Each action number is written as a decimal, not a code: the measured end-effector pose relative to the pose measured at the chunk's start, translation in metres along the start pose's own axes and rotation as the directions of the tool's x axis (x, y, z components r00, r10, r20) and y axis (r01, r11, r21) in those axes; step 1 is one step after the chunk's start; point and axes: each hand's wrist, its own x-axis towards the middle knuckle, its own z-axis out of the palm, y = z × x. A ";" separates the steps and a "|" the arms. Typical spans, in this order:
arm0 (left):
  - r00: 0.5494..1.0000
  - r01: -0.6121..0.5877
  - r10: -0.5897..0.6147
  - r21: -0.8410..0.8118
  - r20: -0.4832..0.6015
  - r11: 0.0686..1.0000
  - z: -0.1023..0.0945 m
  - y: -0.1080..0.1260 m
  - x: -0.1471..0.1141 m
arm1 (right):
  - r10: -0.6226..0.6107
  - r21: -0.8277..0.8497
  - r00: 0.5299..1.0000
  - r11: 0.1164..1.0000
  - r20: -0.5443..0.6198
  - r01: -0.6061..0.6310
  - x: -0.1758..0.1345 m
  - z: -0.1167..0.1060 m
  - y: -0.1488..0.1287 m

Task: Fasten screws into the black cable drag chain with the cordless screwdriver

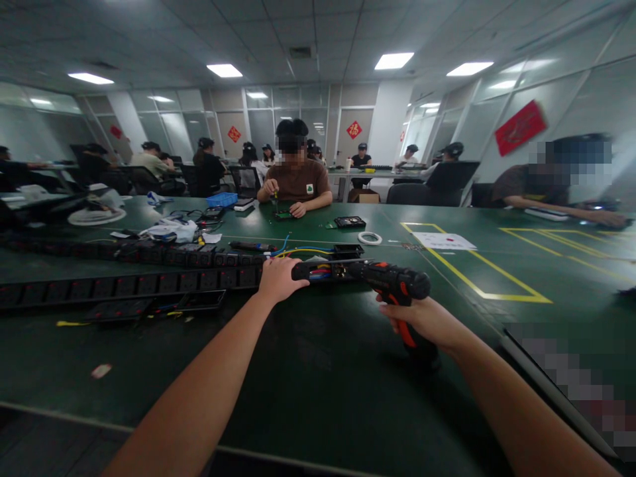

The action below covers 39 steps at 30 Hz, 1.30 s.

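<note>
A long black power strip (pixel 186 282) lies across the table, its row of sockets running off to the left. My left hand (pixel 279 281) is closed around it near its right end, thumb toward the right. Beyond that hand the strip's housing is open, and coloured wires (pixel 322 270) show inside. In my right hand (pixel 420 318) is a black and orange cordless drill (pixel 400 281), fingers wrapped round its handle. The drill points left, its front end at the open part of the strip; whether the bit touches anything there I cannot tell.
Behind lies a second power strip (pixel 163 254). A black cover piece (pixel 201 301), a dark screwdriver-like tool (pixel 251 246), a white tape roll (pixel 370 238) and a paper sheet (pixel 444 240) are on the green table (pixel 298 371). A co-worker (pixel 298 175) sits opposite.
</note>
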 end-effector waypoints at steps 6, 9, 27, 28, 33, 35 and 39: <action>1.000 -0.016 0.016 -0.004 -0.014 1.000 -0.001 0.000 -0.001 | 0.027 0.000 1.000 1.000 0.000 -0.027 -0.001 0.000 -0.003; 1.000 -0.015 0.015 -0.003 -0.012 1.000 -0.001 0.000 -0.001 | 0.006 -0.008 1.000 1.000 0.008 -0.006 -0.001 -0.001 -0.004; 1.000 -0.014 0.014 0.006 -0.016 1.000 -0.002 0.001 -0.001 | 0.008 0.009 1.000 1.000 0.000 -0.008 -0.002 0.000 -0.005; 1.000 -0.011 0.011 0.005 -0.014 1.000 -0.002 0.001 -0.001 | 0.013 0.010 1.000 1.000 -0.005 -0.013 -0.002 0.001 -0.005; 1.000 -0.013 0.013 -0.013 -0.011 1.000 -0.002 0.001 -0.001 | 0.034 0.006 0.999 0.999 -0.024 -0.034 -0.002 0.001 -0.006; 1.000 -0.015 0.015 -0.013 -0.009 1.000 -0.002 0.001 -0.001 | 0.031 0.004 0.999 1.000 -0.028 -0.031 -0.002 0.001 -0.006; 1.000 -0.007 0.007 -0.005 -0.008 1.000 -0.002 0.002 -0.001 | 0.023 -0.006 0.999 1.000 -0.028 -0.024 -0.002 0.001 -0.005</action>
